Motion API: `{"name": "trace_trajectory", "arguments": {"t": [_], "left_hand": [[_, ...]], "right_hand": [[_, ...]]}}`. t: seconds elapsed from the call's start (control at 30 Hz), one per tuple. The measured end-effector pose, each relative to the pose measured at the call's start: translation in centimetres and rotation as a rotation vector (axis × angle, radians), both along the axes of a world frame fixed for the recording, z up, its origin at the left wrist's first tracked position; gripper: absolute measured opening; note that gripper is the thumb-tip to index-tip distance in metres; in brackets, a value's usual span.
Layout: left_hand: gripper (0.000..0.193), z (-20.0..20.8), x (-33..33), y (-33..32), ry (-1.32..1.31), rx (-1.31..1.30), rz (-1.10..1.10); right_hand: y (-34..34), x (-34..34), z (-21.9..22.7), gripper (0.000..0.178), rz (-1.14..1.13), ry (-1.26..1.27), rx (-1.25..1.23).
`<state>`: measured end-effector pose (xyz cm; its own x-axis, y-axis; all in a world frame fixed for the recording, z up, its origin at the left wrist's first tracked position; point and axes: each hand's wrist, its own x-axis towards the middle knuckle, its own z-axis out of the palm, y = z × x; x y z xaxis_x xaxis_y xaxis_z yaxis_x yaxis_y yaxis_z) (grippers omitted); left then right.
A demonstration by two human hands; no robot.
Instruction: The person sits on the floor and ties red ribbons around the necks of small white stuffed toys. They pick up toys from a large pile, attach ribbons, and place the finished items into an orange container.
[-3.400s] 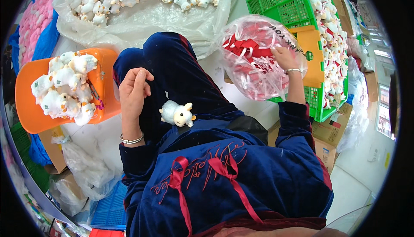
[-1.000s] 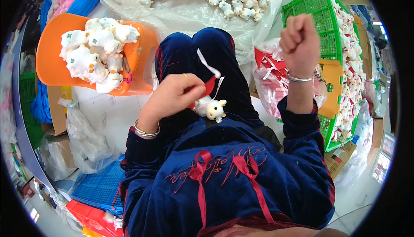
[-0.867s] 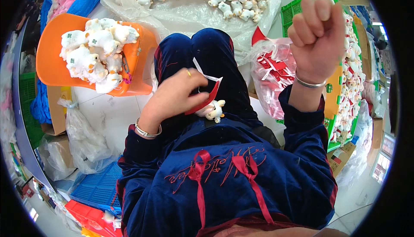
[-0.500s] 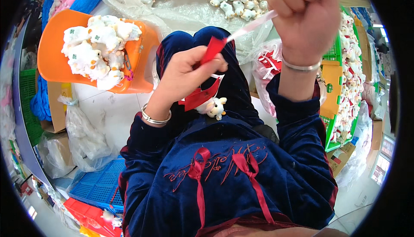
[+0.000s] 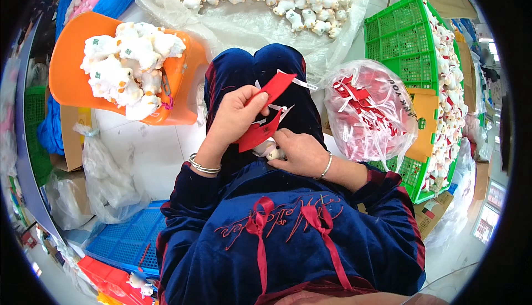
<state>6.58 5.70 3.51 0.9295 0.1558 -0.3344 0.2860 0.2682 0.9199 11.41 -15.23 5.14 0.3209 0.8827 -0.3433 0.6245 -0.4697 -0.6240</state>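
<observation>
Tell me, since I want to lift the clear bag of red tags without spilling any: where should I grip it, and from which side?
Probably grip the clear bag of red tags at its gathered plastic on the lower right edge, coming from the person's right hand side. The bag bulges round and full, so its slack film there looks easier to pinch than the taut middle. The green crate blocks the far side.

White floor [image 5: 155, 155], orange bin [image 5: 72, 83] set left of the fingers, green crate [image 5: 404, 44] and clear bag [image 5: 371, 111] right of them
</observation>
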Motion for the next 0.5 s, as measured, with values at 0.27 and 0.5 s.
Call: {"name": "trace_trajectory", "arguments": {"t": [0.27,0.5], "left_hand": [[0.027,-0.6,-1.0,-0.5,0.056,0.744,-0.463],[0.022,0.3,-0.9,0.8,0.072,0.742,-0.410]], "right_hand": [[-0.8,4.9,5.5,0.047,0.032,0.191,0.014],[-2.7,12.3,10.9,0.052,0.317,0.403,0.425]]}}
